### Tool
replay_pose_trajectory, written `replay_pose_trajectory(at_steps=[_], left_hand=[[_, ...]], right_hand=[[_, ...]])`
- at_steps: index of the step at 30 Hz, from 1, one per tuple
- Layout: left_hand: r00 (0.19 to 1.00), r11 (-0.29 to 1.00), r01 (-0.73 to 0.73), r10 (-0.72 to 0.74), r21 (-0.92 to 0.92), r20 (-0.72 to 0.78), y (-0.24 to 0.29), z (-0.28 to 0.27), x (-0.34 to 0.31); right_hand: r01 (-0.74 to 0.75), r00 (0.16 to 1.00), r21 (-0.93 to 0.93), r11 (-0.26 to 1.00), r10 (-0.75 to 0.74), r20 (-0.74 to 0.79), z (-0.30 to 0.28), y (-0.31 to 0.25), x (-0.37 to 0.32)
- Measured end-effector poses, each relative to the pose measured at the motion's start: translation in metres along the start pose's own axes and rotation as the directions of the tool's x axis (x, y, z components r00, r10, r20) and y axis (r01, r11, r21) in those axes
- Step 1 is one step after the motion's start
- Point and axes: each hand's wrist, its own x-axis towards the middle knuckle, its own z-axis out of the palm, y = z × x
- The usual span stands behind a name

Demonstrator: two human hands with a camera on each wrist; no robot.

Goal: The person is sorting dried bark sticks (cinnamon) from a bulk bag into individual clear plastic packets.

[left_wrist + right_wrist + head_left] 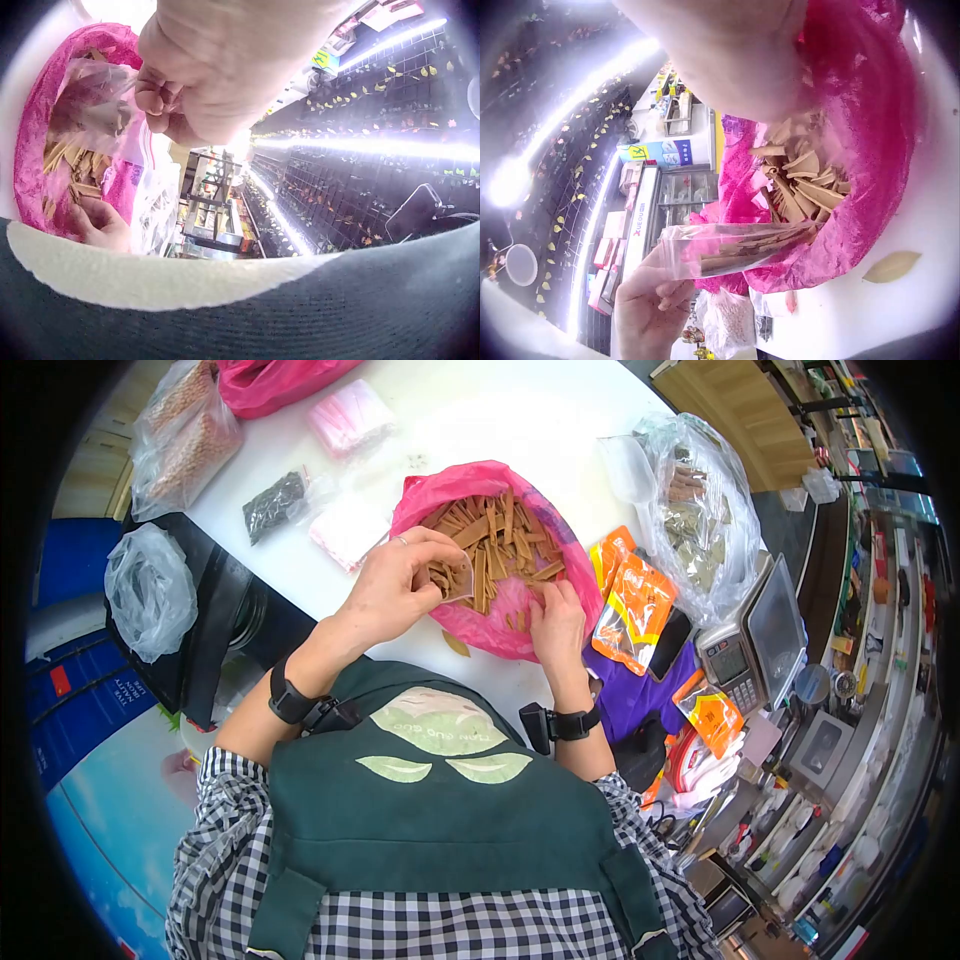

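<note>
A pink plastic bag [440, 490] lies open on the white table, filled with brown bark strips [490, 540]. My left hand [400, 582] pinches the edge of a small clear zip bag [727, 251] that holds some strips, over the pink bag's left side. In the left wrist view, the clear bag [97, 105] hangs from the left fingertips. My right hand [558, 622] reaches into the pink bag's lower right, its fingers bent among the strips; whether they grip any cannot be made out.
Orange packets [635, 610], a phone [671, 642] and a scale [738, 660] are on the right. A large clear bag of leaves [695, 530] lies behind them. Left of the pink bag are small packets [275, 506] and bags of pale pellets [185, 450]. One leaf [456, 644] lies near the front.
</note>
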Motion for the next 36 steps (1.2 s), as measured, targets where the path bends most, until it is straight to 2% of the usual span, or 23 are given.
replay_pose_trajectory(at_steps=[2, 6, 8, 11, 14, 17, 18, 20, 21, 23, 24, 26, 27, 29, 30, 32, 36], left_hand=[[1.000, 1.000, -0.009, 0.009, -0.004, -0.019, -0.001, 0.002, 0.002], [1.000, 0.999, -0.021, 0.022, 0.026, -0.022, -0.007, 0.006, 0.002], [1.000, 0.999, -0.016, 0.017, 0.039, -0.026, -0.004, 0.006, 0.001], [1.000, 1.000, 0.002, -0.002, 0.029, -0.021, -0.008, 0.005, 0.003], [0.999, 1.000, -0.025, 0.025, 0.011, -0.039, -0.012, 0.008, 0.004], [0.999, 0.998, -0.028, 0.029, 0.052, -0.029, -0.007, 0.008, 0.005], [0.999, 0.998, -0.027, 0.028, 0.052, -0.030, -0.007, 0.008, 0.004], [0.999, 0.998, -0.023, 0.025, 0.062, -0.032, -0.006, 0.008, 0.004], [0.999, 0.998, -0.022, 0.024, 0.061, -0.031, -0.008, 0.008, 0.004], [0.999, 0.998, -0.024, 0.026, 0.062, -0.037, -0.010, 0.009, 0.004], [0.999, 0.998, -0.026, 0.028, 0.060, -0.035, -0.009, 0.009, 0.005], [1.000, 0.996, -0.022, 0.023, 0.092, -0.010, -0.005, 0.010, 0.005], [1.000, 0.995, -0.021, 0.022, 0.094, -0.011, -0.005, 0.011, 0.005], [0.999, 0.999, -0.036, 0.036, 0.013, 0.015, -0.002, 0.014, 0.004], [0.999, 0.999, -0.036, 0.036, 0.013, 0.015, -0.001, 0.014, 0.004], [0.999, 0.999, -0.039, 0.038, 0.018, 0.026, 0.001, 0.015, 0.003], [0.998, 0.996, -0.066, 0.065, 0.061, 0.023, -0.002, 0.013, 0.002]], right_hand=[[0.202, 0.974, -0.059, 0.978, -0.207, -0.093, 0.003, -0.001, 0.005], [0.144, 0.988, -0.172, 0.975, -0.151, -0.029, 0.008, 0.003, 0.008], [0.211, 0.975, -0.097, 0.973, -0.203, 0.091, 0.011, 0.011, 0.009], [0.281, 0.959, -0.122, 0.952, -0.272, 0.085, 0.005, 0.005, 0.008], [0.267, 0.961, -0.191, 0.945, -0.245, 0.131, 0.003, 0.002, 0.009], [0.343, 0.936, -0.112, 0.933, -0.329, 0.128, 0.005, 0.010, 0.014], [0.344, 0.935, -0.111, 0.932, -0.330, 0.129, 0.001, 0.007, 0.014], [0.167, 0.941, 0.034, 0.985, -0.169, 0.292, -0.007, 0.001, 0.012], [0.166, 0.941, 0.034, 0.986, -0.169, 0.292, -0.006, 0.000, 0.009], [0.057, 0.937, -0.118, 0.991, -0.012, 0.350, -0.001, -0.007, 0.001], [0.055, 0.937, -0.121, 0.991, -0.009, 0.349, 0.002, -0.012, -0.003], [-0.034, 0.967, -0.266, 0.963, 0.099, 0.234, 0.009, -0.023, -0.010], [-0.032, 0.967, -0.264, 0.964, 0.097, 0.235, 0.017, -0.020, -0.011], [0.153, 0.984, -0.256, 0.955, -0.124, 0.126, 0.037, -0.007, -0.016], [0.153, 0.984, -0.255, 0.955, -0.124, 0.125, 0.034, -0.011, -0.016], [0.159, 0.967, -0.300, 0.941, -0.087, 0.241, 0.027, -0.020, -0.015], [0.139, 0.966, -0.309, 0.941, -0.060, 0.252, 0.025, -0.016, -0.015]])
